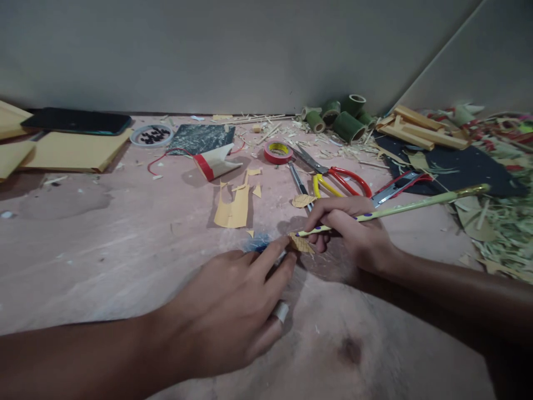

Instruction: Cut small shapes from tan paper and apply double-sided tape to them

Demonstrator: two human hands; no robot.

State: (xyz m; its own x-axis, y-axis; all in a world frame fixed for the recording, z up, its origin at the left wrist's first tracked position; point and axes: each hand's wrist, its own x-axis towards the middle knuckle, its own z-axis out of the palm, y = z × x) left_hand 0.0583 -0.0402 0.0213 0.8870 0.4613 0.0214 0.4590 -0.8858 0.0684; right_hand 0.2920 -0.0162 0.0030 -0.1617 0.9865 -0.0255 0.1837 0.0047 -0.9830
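One pencil [416,204] held; dark bits [154,135] in dish [135,137]

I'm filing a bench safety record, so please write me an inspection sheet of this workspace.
Surface: pinkish tabletop, scuffed and stained.
Job's things: spotted pencil, tip at a leaf-shaped paper cutout.
Clutter: scissors, red-edged utility knife, red tape roll, green bamboo pieces, phone, shavings.
Hands: left hand has fingertips by the cutout; right hand grips the pencil.
Cables: nothing seen; only a thin red cord.
Surroundings: grey wall behind.
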